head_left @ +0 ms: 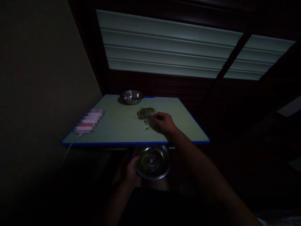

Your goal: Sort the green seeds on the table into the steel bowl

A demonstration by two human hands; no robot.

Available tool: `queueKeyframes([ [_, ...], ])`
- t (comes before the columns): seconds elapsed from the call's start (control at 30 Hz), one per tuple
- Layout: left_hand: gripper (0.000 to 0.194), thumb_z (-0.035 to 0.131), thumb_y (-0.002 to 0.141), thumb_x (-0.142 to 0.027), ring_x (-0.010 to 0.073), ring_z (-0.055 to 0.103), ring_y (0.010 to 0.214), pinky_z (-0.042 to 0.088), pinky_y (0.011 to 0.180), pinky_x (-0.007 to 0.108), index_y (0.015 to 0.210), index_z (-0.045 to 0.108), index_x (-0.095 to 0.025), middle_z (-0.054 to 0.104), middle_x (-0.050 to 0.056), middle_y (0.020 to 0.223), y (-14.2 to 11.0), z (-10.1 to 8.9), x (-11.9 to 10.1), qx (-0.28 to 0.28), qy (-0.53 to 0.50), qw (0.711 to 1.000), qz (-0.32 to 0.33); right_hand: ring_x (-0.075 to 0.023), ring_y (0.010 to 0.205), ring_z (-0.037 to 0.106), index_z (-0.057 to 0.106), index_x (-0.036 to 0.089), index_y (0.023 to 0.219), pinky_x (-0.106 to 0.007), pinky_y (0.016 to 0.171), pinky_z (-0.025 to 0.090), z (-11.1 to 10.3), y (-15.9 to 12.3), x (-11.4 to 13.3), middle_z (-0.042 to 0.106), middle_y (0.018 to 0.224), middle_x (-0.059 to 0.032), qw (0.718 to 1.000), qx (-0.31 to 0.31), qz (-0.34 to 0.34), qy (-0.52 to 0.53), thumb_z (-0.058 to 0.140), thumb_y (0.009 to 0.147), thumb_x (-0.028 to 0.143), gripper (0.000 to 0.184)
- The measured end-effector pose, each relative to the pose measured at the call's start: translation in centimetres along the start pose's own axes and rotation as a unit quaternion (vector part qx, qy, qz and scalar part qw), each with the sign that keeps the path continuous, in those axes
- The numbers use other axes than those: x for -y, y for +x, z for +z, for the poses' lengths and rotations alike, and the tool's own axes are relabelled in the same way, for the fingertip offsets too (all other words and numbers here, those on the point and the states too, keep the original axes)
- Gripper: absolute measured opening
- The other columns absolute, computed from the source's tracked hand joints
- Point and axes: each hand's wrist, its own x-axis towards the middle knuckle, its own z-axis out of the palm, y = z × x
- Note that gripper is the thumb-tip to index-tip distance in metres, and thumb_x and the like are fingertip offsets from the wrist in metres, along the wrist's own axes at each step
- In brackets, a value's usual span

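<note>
My left hand [133, 172] grips the rim of a steel bowl [166, 171], thumb over its left edge. The bowl is just below the table's front edge, with small greenish grains, perhaps beans, and a dark patch with a small bright spot inside. My right hand [164, 121] rests low over the table, fingers curled together, at the right edge of a loose pile of small dark greenish grains [145, 113]. Something pale shows by its fingertips, but what they hold is too dim to make out. A few grains lie apart in front of the pile.
The pale tabletop [113, 125] has a blue rim. A second steel bowl [132, 98] stands at its back left. A blurred-out pinkish phone-like object [89, 121] with a white cable [70, 147] lies at the left. A wall and dark wooden panelling with pale slats [164, 44] border the table.
</note>
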Motion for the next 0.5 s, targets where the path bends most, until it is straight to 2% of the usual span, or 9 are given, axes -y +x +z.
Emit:
queueKeyframes([
  [0.23,0.015,0.067,0.064,-0.021,0.03,0.073,0.081,0.059,0.073,0.038,0.076,0.074,-0.015,0.076,0.008,0.073,-0.18,0.1,-0.17,0.004,0.0,1.0,-0.005,-0.0141,0.067,0.057,0.067,0.018,0.071,-0.026,0.067,0.043,-0.2,0.26,-0.38,0.067,0.068,-0.0003,0.996,-0.068,0.022,-0.047,0.057,0.073,0.027,0.014],
  [0.37,0.016,0.067,0.063,-0.022,0.0327,0.073,0.086,0.059,0.077,0.042,0.075,0.073,-0.015,0.077,0.009,0.074,-0.2,0.16,-0.14,0.008,-0.003,1.0,0.0,-0.0139,0.066,0.057,0.066,0.018,0.069,-0.027,0.067,0.042,-0.26,0.3,-0.46,0.066,0.067,-0.0001,0.996,-0.07,0.03,-0.054,0.057,0.072,0.027,0.013],
  [0.5,0.013,0.068,0.062,-0.022,0.031,0.073,0.083,0.059,0.076,0.04,0.072,0.073,-0.016,0.076,0.008,0.071,-0.09,0.1,-0.07,0.003,0.006,1.0,0.007,-0.0141,0.065,0.056,0.066,0.018,0.068,-0.026,0.065,0.041,-0.25,0.19,-0.24,0.065,0.065,0.0004,0.996,-0.061,0.036,-0.047,0.057,0.07,0.026,0.012],
])
